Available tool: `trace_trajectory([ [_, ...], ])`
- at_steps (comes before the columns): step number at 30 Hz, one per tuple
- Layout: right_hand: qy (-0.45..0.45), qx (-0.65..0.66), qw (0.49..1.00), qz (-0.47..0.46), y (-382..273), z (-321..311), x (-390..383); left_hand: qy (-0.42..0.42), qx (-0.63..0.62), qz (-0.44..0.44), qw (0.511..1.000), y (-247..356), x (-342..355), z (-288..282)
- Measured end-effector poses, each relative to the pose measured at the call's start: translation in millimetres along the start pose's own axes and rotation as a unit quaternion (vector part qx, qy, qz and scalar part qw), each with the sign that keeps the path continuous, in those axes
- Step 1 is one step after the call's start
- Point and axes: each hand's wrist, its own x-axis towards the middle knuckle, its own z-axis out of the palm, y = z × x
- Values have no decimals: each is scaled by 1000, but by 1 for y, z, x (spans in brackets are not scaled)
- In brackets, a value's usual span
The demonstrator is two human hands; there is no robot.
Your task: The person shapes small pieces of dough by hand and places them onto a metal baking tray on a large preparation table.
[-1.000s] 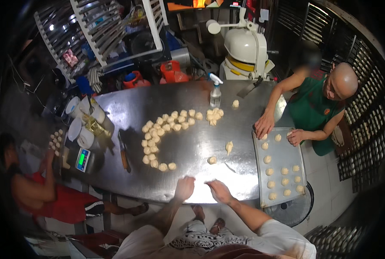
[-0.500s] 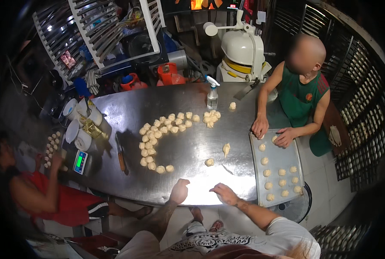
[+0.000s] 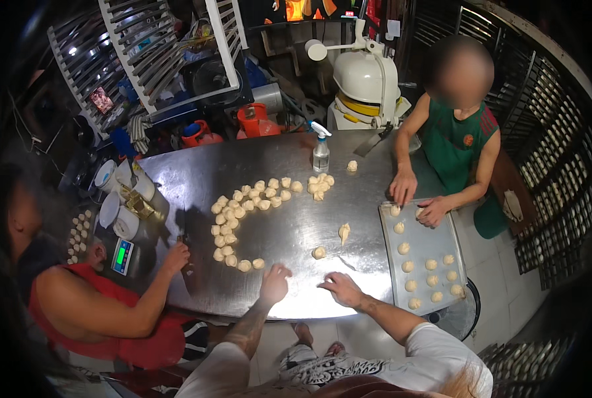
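My left hand [image 3: 275, 284] is over the near edge of the steel table [image 3: 289, 225], its fingers slightly blurred but apart and holding nothing. To its right, my right hand [image 3: 342, 290] hovers with fingers reaching inward and nothing in them. Just beyond them lie a single dough ball [image 3: 318, 253], a long twisted piece of dough [image 3: 344, 232] and a thin grey strip [image 3: 348, 263]. A curved band of several dough balls [image 3: 228, 229] spreads to the left, ending near my left hand. Farther back is a clump of dough pieces [image 3: 319, 186].
At right, a co-worker's hands [image 3: 418, 199] touch dough on a metal tray [image 3: 420, 255]. At left, another person's hand [image 3: 175, 257] is at a knife's handle beside a scale [image 3: 121, 257]. A spray bottle [image 3: 320, 154] and a metal scraper [image 3: 374, 142] are at the back.
My left hand has moved slightly up and its fingers have loosened. The left person has leaned in and reached to the knife. The right co-worker's head has turned. The whole view has shifted slightly.
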Motion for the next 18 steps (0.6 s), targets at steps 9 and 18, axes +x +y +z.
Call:
trace_trajectory([
  [9,39,126,986,105,-24,35,-38,-72,-120,-90,986,9,-41,14],
  [18,90,71,976,187,-38,45,26,53,-63,-35,996,36,15,24],
])
